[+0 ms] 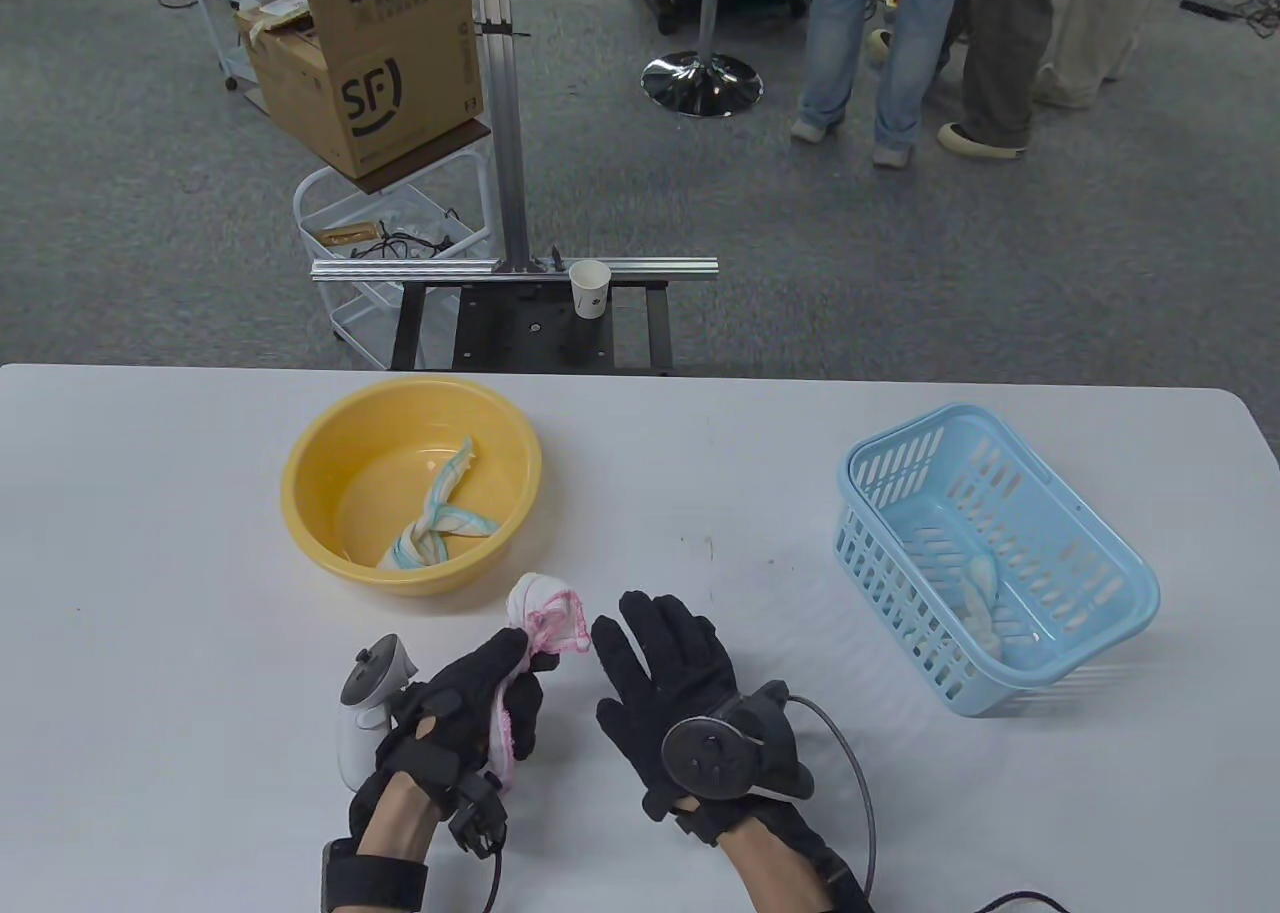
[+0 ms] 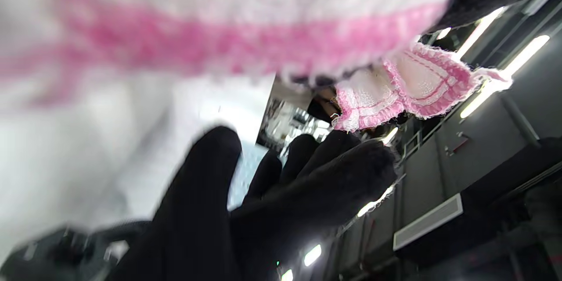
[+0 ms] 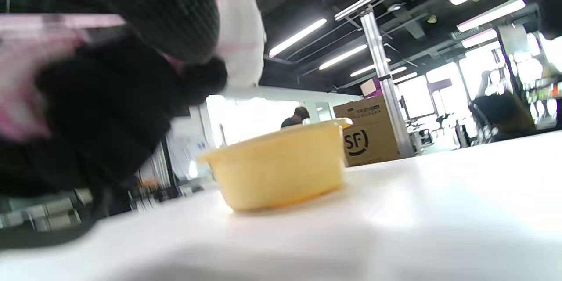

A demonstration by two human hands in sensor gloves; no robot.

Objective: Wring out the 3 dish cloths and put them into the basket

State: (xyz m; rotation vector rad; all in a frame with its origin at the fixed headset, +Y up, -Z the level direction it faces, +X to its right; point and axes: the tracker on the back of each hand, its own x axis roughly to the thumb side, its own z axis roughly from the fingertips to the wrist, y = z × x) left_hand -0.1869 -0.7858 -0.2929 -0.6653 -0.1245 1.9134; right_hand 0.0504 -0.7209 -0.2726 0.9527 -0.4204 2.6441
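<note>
The left hand (image 1: 470, 703) grips the pink cloth (image 1: 545, 618), its length running near-left to far-right; the right hand (image 1: 670, 683) is released.

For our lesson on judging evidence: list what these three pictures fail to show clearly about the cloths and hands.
- Pink cloth: its middle is hidden inside the left hand in the table view; blurred in the left wrist view.
- Cloth in the blue basket: partly screened by the basket wall.
- Right hand: palm faces away; absent from the right wrist view.
</note>
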